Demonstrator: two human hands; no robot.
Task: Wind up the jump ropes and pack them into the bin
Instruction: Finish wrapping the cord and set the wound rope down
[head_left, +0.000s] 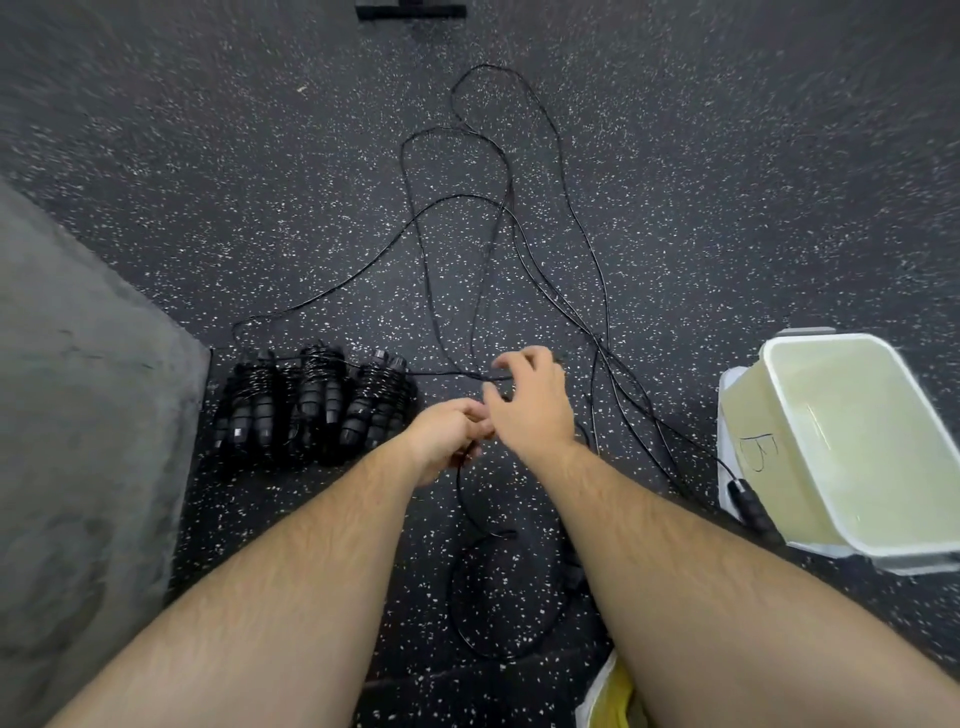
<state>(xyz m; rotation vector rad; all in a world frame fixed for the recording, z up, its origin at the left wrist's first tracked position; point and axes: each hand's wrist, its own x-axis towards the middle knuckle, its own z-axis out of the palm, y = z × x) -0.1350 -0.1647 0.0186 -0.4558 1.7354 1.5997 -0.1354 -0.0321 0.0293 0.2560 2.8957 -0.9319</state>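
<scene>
A thin black jump rope (457, 171) lies in long loose loops across the speckled floor ahead of me. My left hand (447, 434) is closed around a strand of that rope, which hangs down from it into a loop near my feet. My right hand (530, 400) sits just above and to the right, fingers pinching the cord that runs leftward. Three wound-up ropes with black handles (311, 405) lie side by side to the left. One loose black handle (748, 506) rests against the pale translucent bin (779, 395) at the right, which looks empty.
A grey mat or block (78, 415) fills the left side. A dark flat object (410, 10) lies at the far top. Something yellow and white (613, 696) shows at the bottom edge by my right arm. The bin has a letter written on its side.
</scene>
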